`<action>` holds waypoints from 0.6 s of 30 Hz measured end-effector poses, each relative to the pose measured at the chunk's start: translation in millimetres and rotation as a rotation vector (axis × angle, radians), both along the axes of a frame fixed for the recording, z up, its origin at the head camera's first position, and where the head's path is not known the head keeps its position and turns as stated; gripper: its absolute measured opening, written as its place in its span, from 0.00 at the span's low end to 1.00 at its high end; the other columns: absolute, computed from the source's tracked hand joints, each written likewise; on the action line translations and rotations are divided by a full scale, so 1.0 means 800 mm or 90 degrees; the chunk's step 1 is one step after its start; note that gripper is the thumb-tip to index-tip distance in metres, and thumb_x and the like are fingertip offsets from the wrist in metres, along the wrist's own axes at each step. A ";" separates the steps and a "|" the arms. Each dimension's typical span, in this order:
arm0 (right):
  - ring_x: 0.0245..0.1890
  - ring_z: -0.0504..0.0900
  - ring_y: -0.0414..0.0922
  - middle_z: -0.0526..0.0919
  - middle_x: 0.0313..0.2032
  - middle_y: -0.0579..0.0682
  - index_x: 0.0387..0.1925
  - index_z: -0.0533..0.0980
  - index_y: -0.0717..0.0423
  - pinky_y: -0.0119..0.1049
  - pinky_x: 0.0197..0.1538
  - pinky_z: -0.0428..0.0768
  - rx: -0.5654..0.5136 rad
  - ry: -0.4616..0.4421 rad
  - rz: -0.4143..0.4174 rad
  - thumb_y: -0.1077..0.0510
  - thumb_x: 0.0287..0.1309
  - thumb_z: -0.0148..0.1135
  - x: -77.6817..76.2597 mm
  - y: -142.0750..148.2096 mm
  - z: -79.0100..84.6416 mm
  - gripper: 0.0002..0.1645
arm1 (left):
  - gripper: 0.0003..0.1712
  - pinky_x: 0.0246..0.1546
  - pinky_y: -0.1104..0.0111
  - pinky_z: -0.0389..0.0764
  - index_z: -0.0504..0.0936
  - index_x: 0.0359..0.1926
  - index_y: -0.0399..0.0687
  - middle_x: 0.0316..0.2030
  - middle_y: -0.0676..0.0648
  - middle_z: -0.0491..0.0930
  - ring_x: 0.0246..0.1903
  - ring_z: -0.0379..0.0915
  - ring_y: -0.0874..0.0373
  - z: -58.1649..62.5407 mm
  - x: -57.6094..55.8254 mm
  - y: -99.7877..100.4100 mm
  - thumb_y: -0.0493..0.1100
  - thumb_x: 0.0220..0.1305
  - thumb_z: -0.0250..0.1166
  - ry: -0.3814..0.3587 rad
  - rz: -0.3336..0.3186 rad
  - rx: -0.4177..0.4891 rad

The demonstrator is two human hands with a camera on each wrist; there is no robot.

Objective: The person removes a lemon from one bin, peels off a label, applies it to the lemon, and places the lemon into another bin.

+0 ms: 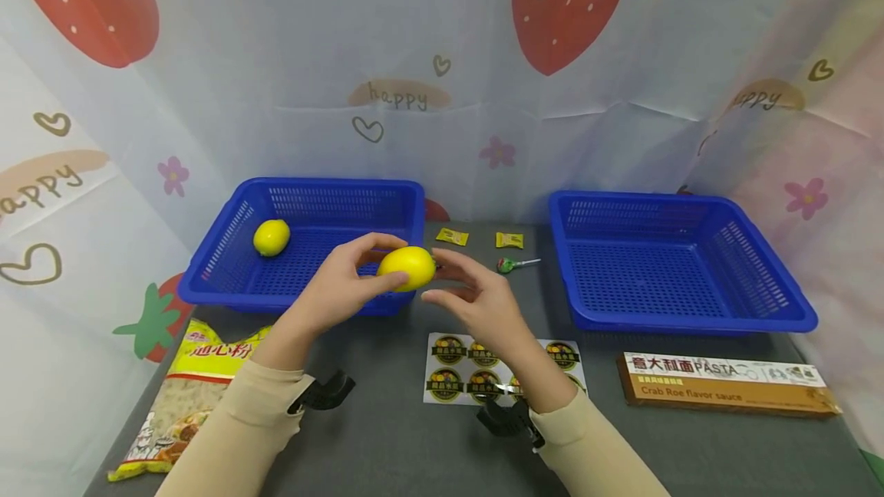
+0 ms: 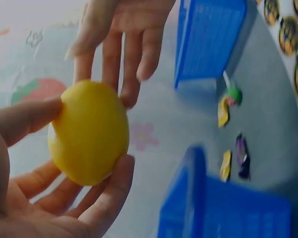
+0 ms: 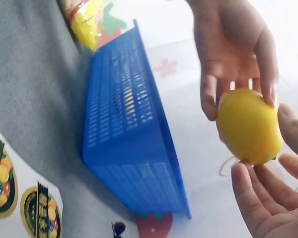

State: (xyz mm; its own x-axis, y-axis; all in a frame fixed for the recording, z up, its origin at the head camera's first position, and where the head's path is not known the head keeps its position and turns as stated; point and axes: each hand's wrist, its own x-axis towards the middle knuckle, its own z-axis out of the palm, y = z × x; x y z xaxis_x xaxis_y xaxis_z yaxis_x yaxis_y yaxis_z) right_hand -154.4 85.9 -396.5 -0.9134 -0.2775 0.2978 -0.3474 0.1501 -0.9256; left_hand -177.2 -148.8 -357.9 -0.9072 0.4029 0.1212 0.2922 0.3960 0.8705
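Observation:
A yellow lemon (image 1: 407,268) is held above the front right corner of the left blue basket (image 1: 249,300). My left hand (image 1: 341,284) grips it between thumb and fingers. Beside its right end is my right hand (image 1: 486,304), fingertips at the lemon's tip and thumb apart from it. In the left wrist view, the right hand's fingers (image 2: 111,57) extend fairly straight behind the lemon (image 2: 89,133). The right wrist view has the lemon (image 3: 249,126) between both hands; whether the right fingertips press on it is unclear. Another lemon (image 1: 272,238) lies inside the left basket.
At right stands a second blue basket (image 1: 691,320), with a pasta box (image 1: 728,386) in front. Two yellow-wrapped candies (image 1: 452,236) and a lollipop (image 1: 507,264) lie between the baskets. A sticker sheet (image 1: 435,366) is below my right hand; a pasta bag (image 1: 183,397) lies at left.

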 end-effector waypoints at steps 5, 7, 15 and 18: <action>0.57 0.82 0.44 0.80 0.61 0.45 0.66 0.76 0.46 0.36 0.55 0.84 -0.001 -0.002 -0.033 0.54 0.59 0.72 0.008 0.017 -0.006 0.32 | 0.26 0.53 0.53 0.83 0.77 0.63 0.52 0.61 0.47 0.78 0.61 0.75 0.46 -0.012 0.011 0.030 0.51 0.67 0.69 -0.004 0.007 0.024; 0.57 0.82 0.45 0.80 0.60 0.46 0.65 0.76 0.46 0.36 0.55 0.83 -0.002 -0.007 -0.044 0.54 0.59 0.72 0.010 0.026 -0.009 0.32 | 0.27 0.53 0.53 0.83 0.77 0.63 0.51 0.61 0.47 0.78 0.61 0.76 0.45 -0.016 0.013 0.042 0.50 0.66 0.70 -0.002 -0.001 0.031; 0.57 0.82 0.50 0.78 0.64 0.50 0.65 0.76 0.49 0.34 0.55 0.83 -0.002 -0.012 -0.099 0.57 0.60 0.71 0.016 0.061 -0.021 0.31 | 0.35 0.56 0.56 0.82 0.70 0.71 0.51 0.68 0.47 0.71 0.64 0.73 0.49 -0.044 0.018 0.080 0.48 0.66 0.71 -0.040 -0.027 0.114; 0.57 0.83 0.50 0.77 0.65 0.51 0.65 0.76 0.50 0.33 0.54 0.83 0.002 -0.007 -0.116 0.57 0.60 0.71 0.016 0.070 -0.026 0.31 | 0.32 0.57 0.55 0.81 0.72 0.70 0.51 0.67 0.48 0.73 0.64 0.74 0.51 -0.057 0.019 0.092 0.49 0.68 0.68 -0.036 -0.009 0.138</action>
State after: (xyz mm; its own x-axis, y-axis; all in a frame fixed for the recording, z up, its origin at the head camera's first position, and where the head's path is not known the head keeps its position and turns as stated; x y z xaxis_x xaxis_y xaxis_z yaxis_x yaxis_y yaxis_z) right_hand -141.3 142.0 -417.0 -0.9517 -0.1084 0.2874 -0.3046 0.2130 -0.9284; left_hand -162.3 -74.9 -403.9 -0.9093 0.3863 0.1550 0.2445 0.1945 0.9499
